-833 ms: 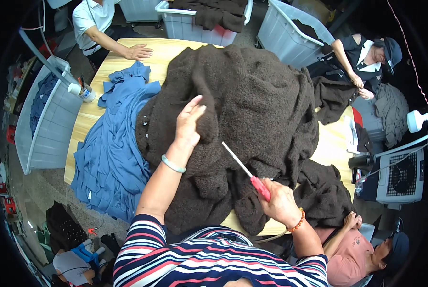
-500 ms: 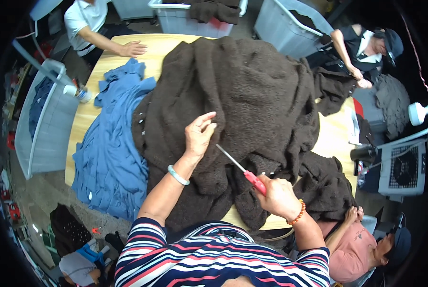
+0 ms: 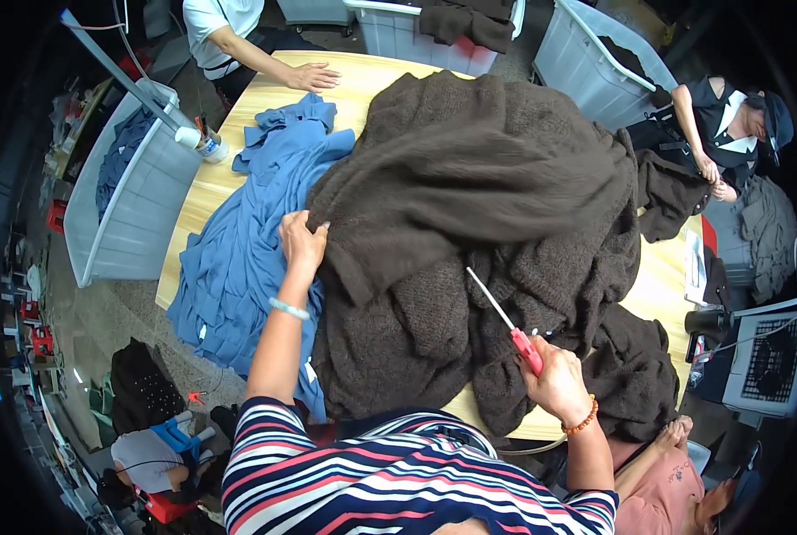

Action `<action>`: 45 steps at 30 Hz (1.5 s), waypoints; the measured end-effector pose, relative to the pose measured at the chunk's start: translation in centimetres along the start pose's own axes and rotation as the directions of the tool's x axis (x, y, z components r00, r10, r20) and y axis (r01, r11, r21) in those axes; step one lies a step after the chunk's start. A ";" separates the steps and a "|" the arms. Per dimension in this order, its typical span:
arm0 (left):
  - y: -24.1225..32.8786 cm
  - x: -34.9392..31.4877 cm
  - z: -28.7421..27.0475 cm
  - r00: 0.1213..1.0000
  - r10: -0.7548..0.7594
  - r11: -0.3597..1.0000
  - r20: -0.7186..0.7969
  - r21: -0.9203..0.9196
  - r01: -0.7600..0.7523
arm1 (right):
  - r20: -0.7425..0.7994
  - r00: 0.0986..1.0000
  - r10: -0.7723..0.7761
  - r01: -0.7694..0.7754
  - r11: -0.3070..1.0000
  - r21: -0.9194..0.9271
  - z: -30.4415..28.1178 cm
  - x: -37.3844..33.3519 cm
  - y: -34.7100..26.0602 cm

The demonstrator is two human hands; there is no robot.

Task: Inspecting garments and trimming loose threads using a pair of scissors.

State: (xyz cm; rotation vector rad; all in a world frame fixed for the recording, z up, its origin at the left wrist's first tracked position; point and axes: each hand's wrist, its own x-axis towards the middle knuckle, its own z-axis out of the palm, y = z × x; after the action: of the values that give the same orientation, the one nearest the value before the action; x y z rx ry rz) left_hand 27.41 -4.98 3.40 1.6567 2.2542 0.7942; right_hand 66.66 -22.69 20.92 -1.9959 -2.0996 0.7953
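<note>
My left hand (image 3: 304, 245) is closed on the left edge of a dark brown knit garment (image 3: 390, 214), which lies folded and blurred across a large heap of the same fabric. My right hand (image 3: 554, 379) grips a red-handled tool (image 3: 525, 348) with a thin, straight metal shaft. Its tip points up and left, just over the brown cloth; whether it is a screwdriver or closed scissors I cannot make out. Left of the heap, beside my left hand, lies a pile of blue garments (image 3: 247, 241) that hangs over the table's edge.
The pale wooden table (image 3: 363, 71) has people around it: a hand (image 3: 314, 77) rests at the far left, and another person (image 3: 710, 134) handles brown cloth at the right. Grey bins (image 3: 131, 214) stand beyond. A black cup (image 3: 709, 323) is near the right edge.
My left hand has moved left and closed on the brown garment, whose upper layer has shifted and folded. My right hand still holds the tool. The whole view has shifted.
</note>
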 end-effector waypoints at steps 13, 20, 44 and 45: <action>2.1 1.1 -2.5 0.992 0.057 0.568 0.112 -0.821 0.060 | 0.053 0.998 -0.034 0.035 0.999 -0.015 1.8 -2.1 -0.5; 20.8 -10.4 -17.5 0.873 0.488 0.554 0.002 -0.774 -0.307 | -0.052 0.959 -0.280 0.283 0.957 0.070 4.4 0.9 -1.3; 53.3 -36.0 1.8 -0.077 0.963 -0.264 -0.258 -0.960 -0.095 | -0.821 0.558 0.122 -0.510 0.830 -0.224 -5.9 -26.1 42.3; 53.1 -36.9 3.4 -0.065 0.987 -0.154 -0.149 -0.985 -0.075 | -0.854 0.510 0.102 -0.632 0.718 -0.292 -6.1 -27.2 46.5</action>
State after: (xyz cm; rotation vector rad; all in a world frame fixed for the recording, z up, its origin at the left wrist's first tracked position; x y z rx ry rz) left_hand 84.24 -27.17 25.05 1.8295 -0.3667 0.7654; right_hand 113.69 -47.95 11.70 -2.4598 -1.3804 -0.7991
